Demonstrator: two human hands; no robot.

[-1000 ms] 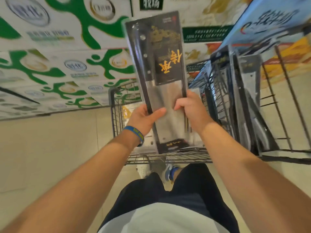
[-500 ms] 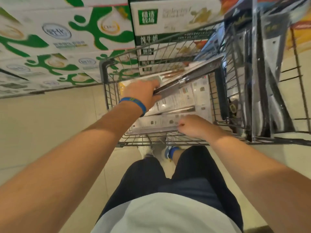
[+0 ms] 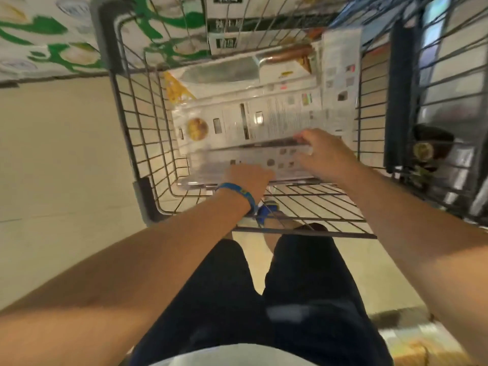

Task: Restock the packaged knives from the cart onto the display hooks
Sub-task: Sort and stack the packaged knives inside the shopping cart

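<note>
Pale floor tiles spread under a wire cart, with green-and-white cartons stacked beyond it. Packaged knives lie flat and overlapping in the cart's basket. The nearest package sits by the basket's near edge. The right hand curls its fingers round that package's right end. The left hand touches its near edge, fingers hidden, so I cannot tell its grip. A blue wristband circles the left wrist.
</note>
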